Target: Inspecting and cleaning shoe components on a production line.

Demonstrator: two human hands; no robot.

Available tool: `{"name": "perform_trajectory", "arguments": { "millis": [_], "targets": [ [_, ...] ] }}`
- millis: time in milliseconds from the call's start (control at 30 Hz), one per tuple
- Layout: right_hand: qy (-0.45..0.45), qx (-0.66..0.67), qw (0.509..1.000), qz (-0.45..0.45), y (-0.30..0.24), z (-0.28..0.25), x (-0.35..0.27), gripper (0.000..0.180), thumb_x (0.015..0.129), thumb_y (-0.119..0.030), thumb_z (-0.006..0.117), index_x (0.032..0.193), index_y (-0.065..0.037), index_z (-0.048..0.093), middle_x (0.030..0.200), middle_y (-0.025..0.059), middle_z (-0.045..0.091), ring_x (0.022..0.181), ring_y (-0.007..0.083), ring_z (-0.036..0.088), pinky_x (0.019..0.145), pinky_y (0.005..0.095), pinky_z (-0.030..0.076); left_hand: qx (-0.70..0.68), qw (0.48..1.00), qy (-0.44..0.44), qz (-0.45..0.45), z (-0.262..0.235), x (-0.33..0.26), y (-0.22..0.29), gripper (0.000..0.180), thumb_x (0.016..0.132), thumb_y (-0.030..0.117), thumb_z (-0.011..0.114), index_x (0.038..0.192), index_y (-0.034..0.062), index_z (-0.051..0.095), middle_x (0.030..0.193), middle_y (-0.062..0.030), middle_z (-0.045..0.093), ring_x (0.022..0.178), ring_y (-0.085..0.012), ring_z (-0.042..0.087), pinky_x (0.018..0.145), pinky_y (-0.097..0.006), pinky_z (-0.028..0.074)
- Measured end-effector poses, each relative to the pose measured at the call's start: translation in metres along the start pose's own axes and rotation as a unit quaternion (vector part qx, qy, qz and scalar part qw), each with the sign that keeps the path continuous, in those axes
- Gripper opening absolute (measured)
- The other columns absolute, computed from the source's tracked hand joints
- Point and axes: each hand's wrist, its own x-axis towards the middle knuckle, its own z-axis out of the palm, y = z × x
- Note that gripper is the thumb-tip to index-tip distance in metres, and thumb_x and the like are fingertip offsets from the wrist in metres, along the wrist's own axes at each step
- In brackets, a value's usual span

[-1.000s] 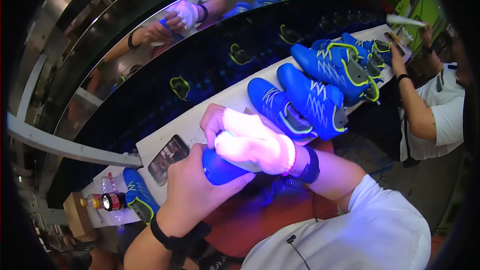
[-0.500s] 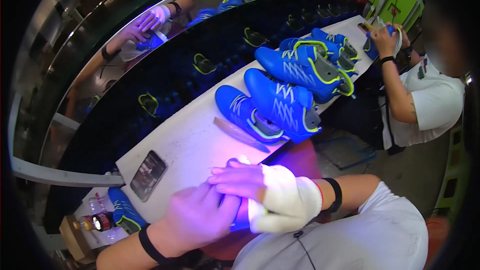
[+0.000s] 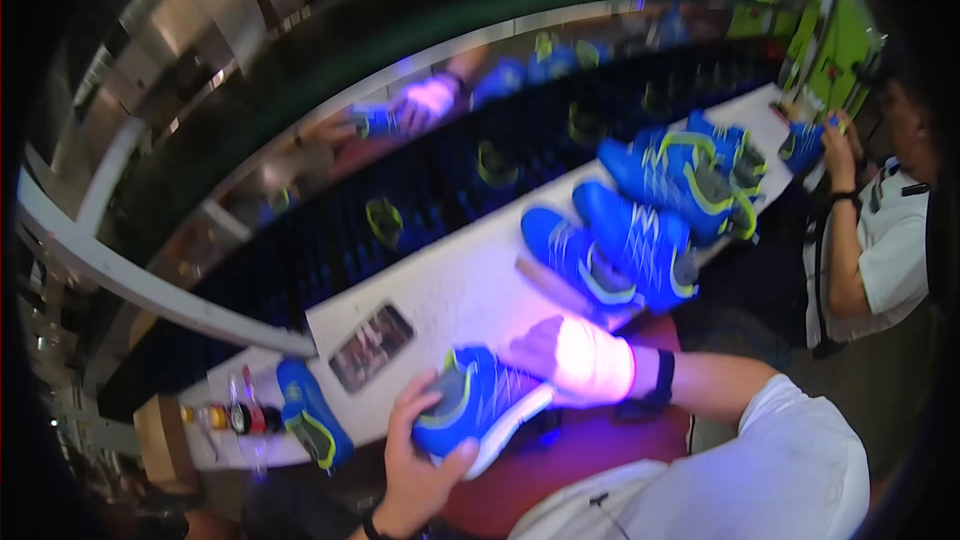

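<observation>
A blue sneaker (image 3: 480, 395) with a white sole and lime-green collar trim is held above the near side of the bench, tilted. My left hand (image 3: 420, 455) is closed around its heel end, thumb by the sole and fingers at the collar. At the toe end, my right hand (image 3: 580, 355), in a white fingerless covering, is closed on the shoe; motion and bright violet light blur its fingers. Beyond it on the white bench (image 3: 455, 280) lies another blue sneaker (image 3: 575, 255) with a flat, pale strip (image 3: 560, 288) beside it.
More blue sneakers (image 3: 680, 175) are heaped along the bench to the right. A phone (image 3: 371, 347), a single blue shoe (image 3: 312, 415) and a dark-labelled bottle (image 3: 250, 418) are at left. A dark rack runs behind. A co-worker (image 3: 870, 230) handles a shoe at far right.
My hands have moved apart: the left is now at the heel, the right at the toe. The sneaker, mostly covered before, now shows. The whole view has shifted, with the bench appearing farther right.
</observation>
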Motion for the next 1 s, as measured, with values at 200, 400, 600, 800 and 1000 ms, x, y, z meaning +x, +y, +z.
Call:
{"name": "perform_trajectory", "arguments": {
  "millis": [200,400,600,800,1000],
  "targets": [
    [0.257,-0.244,0.921,-0.16,0.004,-0.189,0.106,0.058,0.086,-0.019,0.08,0.141,-0.011,0.064,0.093,0.0108,0.068,0.078,0.0329,0.069,0.066,0.0466,0.055,-0.195,0.973,0.114,0.039,-0.009,-0.019,0.025,0.104,0.1,0.019,0.077,0.171,0.0166,0.002,0.157,-0.0255,0.045,0.123,-0.041,0.066,0.093,-0.047,0.065],
    [0.42,-0.544,0.716,0.123,0.037,-0.387,0.271,0.05,0.097,-0.023,0.069,0.145,-0.012,0.063,0.116,0.022,0.069,0.107,0.0375,0.071,0.088,0.05,0.06,-0.16,0.986,0.05,0.009,0.003,-0.013,0.017,0.087,0.099,-0.001,0.069,0.168,0.0072,0.016,0.149,-0.0229,0.052,0.116,-0.0324,0.069,0.091,-0.04,0.063],
    [0.258,-0.481,0.827,0.134,0.126,-0.398,0.301,0.041,0.105,-0.026,0.055,0.138,-0.005,0.069,0.156,0.0204,0.058,0.141,0.0398,0.059,0.118,0.0477,0.049,-0.169,0.981,0.081,-0.043,-0.003,-0.016,0.011,0.077,0.1,-0.004,0.066,0.165,0.0039,0.026,0.141,-0.0195,0.056,0.114,-0.0265,0.069,0.09,-0.036,0.062],
    [0.24,-0.525,0.791,0.203,0.163,-0.381,0.278,0.068,0.109,-0.052,0.042,0.164,-0.012,0.045,0.176,0.0121,0.034,0.156,0.0408,0.042,0.129,0.0496,0.034,-0.139,0.985,0.064,-0.082,-0.019,-0.011,-0.028,0.07,0.102,-0.004,0.065,0.163,0.0024,0.03,0.138,-0.0173,0.059,0.11,-0.0209,0.067,0.091,-0.034,0.061],
    [0.355,-0.44,0.808,0.165,0.14,-0.34,0.27,0.041,0.105,-0.043,0.055,0.114,-0.007,0.072,0.109,0.0227,0.075,0.105,0.0428,0.072,0.095,0.0545,0.056,-0.092,0.99,0.095,-0.059,-0.029,0.078,-0.058,0.079,0.095,0.003,0.074,0.162,0.0011,0.031,0.152,-0.022,0.052,0.136,-0.0302,0.056,0.115,-0.044,0.047]
  ]
}}
